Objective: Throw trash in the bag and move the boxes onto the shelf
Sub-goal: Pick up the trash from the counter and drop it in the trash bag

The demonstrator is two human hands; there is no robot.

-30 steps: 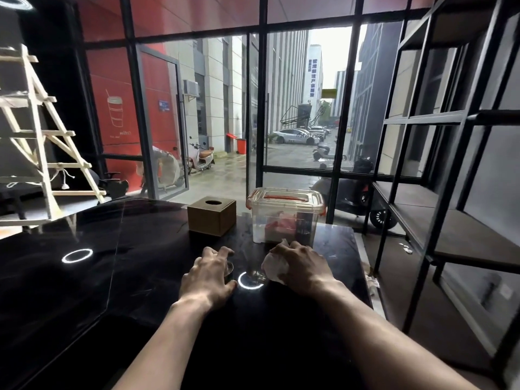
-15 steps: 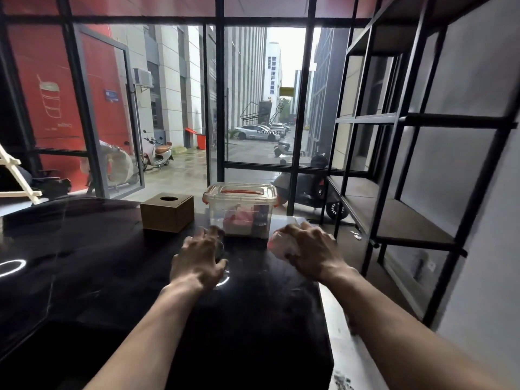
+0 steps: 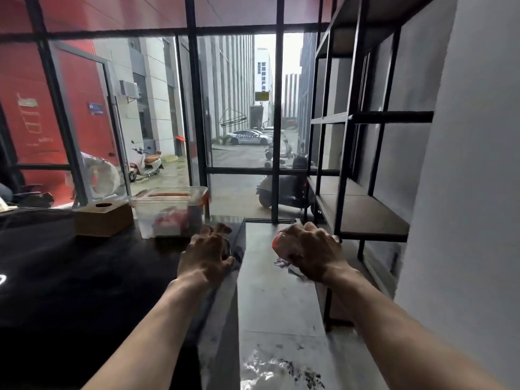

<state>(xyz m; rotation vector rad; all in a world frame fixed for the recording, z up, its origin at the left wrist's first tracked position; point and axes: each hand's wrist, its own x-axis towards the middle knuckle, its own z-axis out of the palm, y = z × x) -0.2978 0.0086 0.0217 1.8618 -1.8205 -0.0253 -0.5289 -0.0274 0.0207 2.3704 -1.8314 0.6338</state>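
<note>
My right hand [image 3: 309,251] is shut on a crumpled white paper wad with a red tint [image 3: 278,242], held over the floor to the right of the black table [image 3: 70,277]. At the table's right edge, my left hand [image 3: 206,250] curls around a small clear object that its fingers mostly hide. Behind the left hand, a brown box with a round hole on top [image 3: 104,219] and a clear plastic box with red latches [image 3: 171,212] stand on the table. The black metal shelf [image 3: 363,218] rises to the right of both hands. A shiny crinkled bag [image 3: 270,370] lies on the floor below.
A strip of grey floor [image 3: 275,305] runs between table and shelf, with small litter [image 3: 281,262] lying under my right hand. Glass wall panels with black frames [image 3: 277,136] close the far side. A grey wall [image 3: 464,192] stands at the right.
The view has swung right. Both hands moved right with what they hold; the right hand with the paper wad left the tabletop and now hangs over the floor.
</note>
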